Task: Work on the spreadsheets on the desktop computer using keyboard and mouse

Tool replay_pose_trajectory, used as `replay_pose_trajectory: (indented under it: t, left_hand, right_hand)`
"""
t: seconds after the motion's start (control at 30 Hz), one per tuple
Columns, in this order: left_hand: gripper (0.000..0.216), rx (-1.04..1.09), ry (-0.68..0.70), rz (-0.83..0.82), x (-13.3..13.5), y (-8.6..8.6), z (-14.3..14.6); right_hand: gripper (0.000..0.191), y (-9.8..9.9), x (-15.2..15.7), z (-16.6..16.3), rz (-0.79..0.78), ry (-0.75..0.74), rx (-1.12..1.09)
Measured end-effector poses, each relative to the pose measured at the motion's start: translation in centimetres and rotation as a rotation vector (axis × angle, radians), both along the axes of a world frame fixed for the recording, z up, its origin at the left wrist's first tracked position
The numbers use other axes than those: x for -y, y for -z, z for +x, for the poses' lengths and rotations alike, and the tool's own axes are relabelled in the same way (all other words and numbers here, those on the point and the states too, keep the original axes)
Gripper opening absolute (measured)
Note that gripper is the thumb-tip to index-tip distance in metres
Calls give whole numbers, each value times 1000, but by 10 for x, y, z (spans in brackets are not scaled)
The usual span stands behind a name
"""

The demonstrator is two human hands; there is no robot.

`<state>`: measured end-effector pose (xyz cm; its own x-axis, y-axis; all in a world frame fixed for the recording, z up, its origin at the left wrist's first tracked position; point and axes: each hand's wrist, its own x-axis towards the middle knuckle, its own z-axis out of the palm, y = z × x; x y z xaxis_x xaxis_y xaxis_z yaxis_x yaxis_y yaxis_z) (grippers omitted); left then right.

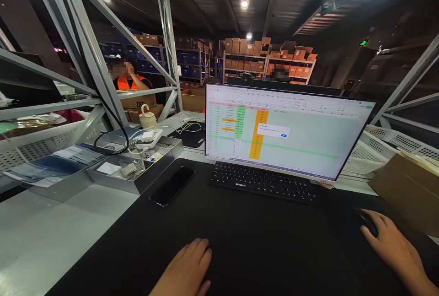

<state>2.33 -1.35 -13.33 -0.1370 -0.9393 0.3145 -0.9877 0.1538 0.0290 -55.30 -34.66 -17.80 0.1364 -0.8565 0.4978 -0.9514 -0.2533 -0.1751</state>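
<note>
My right hand (394, 243) rests over a black computer mouse (366, 223) on the right part of the black desk mat (270, 241), its fingers curved around the mouse. Palm down on the mat near the bottom middle, my left hand (188, 266) holds nothing, with its fingers loosely stretched out. A black keyboard (260, 182) lies beyond the hands, at the foot of a monitor (315, 149). The screen shows a spreadsheet with green and orange columns and a small white pop-up box with a blue button.
A dark smartphone (173, 186) lies left of the keyboard. Grey trays (137, 181) with small items and a white power strip (149, 139) stand farther left. A cardboard box (408, 191) borders the right side. Behind the metal frame sits a person in an orange vest (133, 83).
</note>
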Motion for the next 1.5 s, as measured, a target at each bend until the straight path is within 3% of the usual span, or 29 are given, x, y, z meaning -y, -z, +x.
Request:
replay_pose_trajectory:
  t: [0.17, 0.33, 0.97, 1.33, 1.5]
  left_hand:
    - [45, 39, 74, -49, 0, 6, 5]
    - [45, 46, 62, -51, 0, 10, 7]
    - [40, 124, 108, -107, 1, -16, 3]
    - [41, 187, 123, -151, 1, -1, 8]
    - [43, 140, 104, -133, 1, 8, 9]
  right_hand:
    - [61, -5, -2, 3, 18, 28, -16]
    - [62, -4, -2, 2, 19, 50, -35]
    - [52, -15, -9, 13, 9, 70, 39]
    - [56, -24, -16, 19, 48, 61, 61]
    - [58, -18, -11, 16, 25, 34, 70]
